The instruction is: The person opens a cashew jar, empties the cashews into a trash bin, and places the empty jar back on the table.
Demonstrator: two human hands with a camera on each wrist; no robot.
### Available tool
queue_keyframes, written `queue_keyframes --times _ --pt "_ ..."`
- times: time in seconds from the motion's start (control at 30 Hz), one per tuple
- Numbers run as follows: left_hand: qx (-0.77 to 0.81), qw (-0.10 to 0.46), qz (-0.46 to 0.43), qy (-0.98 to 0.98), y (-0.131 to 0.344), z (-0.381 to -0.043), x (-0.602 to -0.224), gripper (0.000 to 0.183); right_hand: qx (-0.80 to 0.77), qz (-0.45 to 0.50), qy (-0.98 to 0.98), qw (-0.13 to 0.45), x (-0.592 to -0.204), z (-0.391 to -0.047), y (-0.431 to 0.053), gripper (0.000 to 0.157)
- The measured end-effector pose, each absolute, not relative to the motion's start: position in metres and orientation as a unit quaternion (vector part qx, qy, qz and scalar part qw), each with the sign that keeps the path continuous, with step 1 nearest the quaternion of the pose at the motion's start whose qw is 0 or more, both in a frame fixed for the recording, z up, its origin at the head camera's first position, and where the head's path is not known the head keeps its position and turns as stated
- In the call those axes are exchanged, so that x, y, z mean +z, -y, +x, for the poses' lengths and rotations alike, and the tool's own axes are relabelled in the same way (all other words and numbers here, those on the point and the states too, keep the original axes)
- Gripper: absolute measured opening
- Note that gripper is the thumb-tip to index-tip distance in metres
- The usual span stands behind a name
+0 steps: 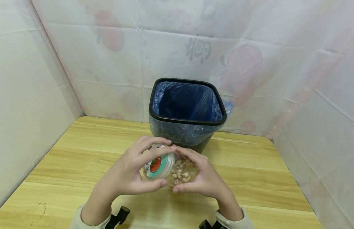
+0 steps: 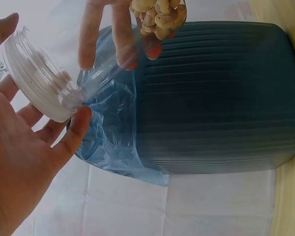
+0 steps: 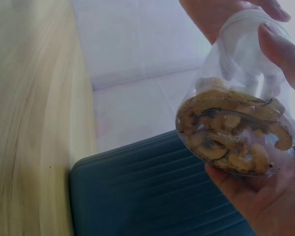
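A clear plastic jar lies tilted between both hands, its lid end towards the left. Several pale nuts that look like cashews have gathered at its bottom end. My left hand grips the lid, which bears a round label with an orange-red fruit on white and teal; the thumb is on the near side, the fingers on the far side. Around the jar's body curls my right hand, with its thumb below and fingers above. In the left wrist view, the lid lies within the left fingers.
Just beyond the hands stands a dark trash bin with a black rim and a translucent blue bag folded over it. It rests on a wood-grain table. Pale printed sheets hang behind and at both sides.
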State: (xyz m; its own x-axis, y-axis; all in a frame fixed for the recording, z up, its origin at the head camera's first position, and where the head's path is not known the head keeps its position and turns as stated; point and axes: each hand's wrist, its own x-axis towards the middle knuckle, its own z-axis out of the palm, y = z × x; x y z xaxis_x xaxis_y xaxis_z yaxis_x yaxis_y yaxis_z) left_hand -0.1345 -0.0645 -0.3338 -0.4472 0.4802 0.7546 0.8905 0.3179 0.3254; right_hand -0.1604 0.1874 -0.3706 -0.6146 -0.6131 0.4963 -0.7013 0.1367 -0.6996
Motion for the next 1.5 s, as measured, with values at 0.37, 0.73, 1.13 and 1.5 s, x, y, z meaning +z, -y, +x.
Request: queue_keyframes --times 0.37,0.73,1.13,1.5 --pt "-0.376 0.274 -0.421 0.778 0.0654 -0.1344 -0.3345 0.064 0.481 0.429 0.763 0.051 -0.3681 -0.1602 -0.1873 0.100" --pt "-0.372 0.276 -0.436 0.772 0.0654 -0.1342 -0.3334 0.066 0.485 0.424 0.764 0.038 -0.3671 -0.1592 -0.1893 0.101" --pt "-0.377 0.285 -0.430 0.770 0.0646 -0.1344 -0.3328 0.062 0.493 0.426 0.757 0.040 -0.3689 -0.1605 -0.1899 0.100" --pt "-0.369 0.290 -0.417 0.778 0.0639 -0.1339 -0.3332 0.064 0.486 0.420 0.765 0.045 -0.3675 -0.1597 -0.1896 0.099"
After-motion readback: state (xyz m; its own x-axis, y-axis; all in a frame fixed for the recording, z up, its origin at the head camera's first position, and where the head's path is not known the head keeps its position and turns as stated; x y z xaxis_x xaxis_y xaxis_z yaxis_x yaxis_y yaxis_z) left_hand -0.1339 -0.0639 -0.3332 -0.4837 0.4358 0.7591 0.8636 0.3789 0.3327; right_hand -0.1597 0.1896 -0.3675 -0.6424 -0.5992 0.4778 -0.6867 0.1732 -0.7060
